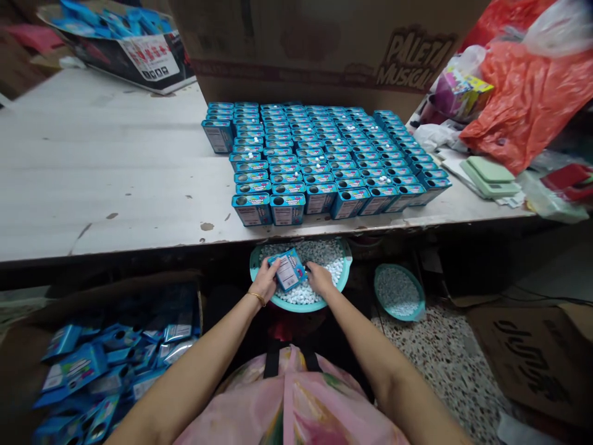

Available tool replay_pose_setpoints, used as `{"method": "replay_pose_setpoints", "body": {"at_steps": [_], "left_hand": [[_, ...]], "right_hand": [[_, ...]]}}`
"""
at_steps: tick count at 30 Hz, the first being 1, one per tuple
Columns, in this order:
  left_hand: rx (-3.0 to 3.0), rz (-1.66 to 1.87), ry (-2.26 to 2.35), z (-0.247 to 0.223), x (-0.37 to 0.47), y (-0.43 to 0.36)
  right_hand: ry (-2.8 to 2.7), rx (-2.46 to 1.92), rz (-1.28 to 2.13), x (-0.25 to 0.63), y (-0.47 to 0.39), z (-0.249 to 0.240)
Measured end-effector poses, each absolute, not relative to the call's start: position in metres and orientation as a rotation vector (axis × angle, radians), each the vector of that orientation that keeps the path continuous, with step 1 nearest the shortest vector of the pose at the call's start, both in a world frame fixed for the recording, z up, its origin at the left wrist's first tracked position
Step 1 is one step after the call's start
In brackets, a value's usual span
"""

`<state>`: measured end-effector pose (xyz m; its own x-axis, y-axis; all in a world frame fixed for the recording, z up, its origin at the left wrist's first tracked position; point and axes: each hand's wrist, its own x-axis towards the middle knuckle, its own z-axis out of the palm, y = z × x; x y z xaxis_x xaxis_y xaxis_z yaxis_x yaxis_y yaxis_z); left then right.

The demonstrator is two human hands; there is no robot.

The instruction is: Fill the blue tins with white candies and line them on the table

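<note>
A small blue candy box (pixel 289 271) with a white printed panel lies tilted in my left hand (pixel 265 281), whose thumb and fingers grip its left side. Close by the box's right edge is my right hand (pixel 320 279), its fingers curled together; whatever they hold, if anything, is hidden. Both hands are over a turquoise basin (pixel 343 281) filled with small white candies (pixel 319 252). On the table beyond, rows of similar blue boxes (pixel 290 211) stand upright with round holes in their tops. A few white candies rest on some of those tops.
A carton of loose blue boxes (pixel 83 364) is at lower left. A smaller turquoise basin (pixel 421 296) of white pieces sits to the right. The white table (pixel 115 173) holds a large cardboard box (pixel 296 43), a black carton (pixel 152 59), a green scale (pixel 491 176) and orange bags (pixel 532 93).
</note>
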<state>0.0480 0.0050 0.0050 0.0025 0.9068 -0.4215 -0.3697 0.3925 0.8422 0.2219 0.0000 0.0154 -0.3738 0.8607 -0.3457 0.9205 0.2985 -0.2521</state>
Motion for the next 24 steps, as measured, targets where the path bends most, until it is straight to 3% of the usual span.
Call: {"method": "replay_pose_setpoints", "body": {"at_steps": [7,13,24], "left_hand": [[1.002,1.111,1.265,0.039,0.012,-0.003],[1.548,0.959,1.4,0.056,-0.01,-0.006],[1.91,0.836,1.336,0.053,0.027,0.006]], "right_hand": [[2.409,1.889,-0.778,0.261,0.007,0.03],[2.566,1.865,-0.934,0.28,0.012,0.083],[2.592,1.485,-0.459,0.251,0.025,0.159]]}}
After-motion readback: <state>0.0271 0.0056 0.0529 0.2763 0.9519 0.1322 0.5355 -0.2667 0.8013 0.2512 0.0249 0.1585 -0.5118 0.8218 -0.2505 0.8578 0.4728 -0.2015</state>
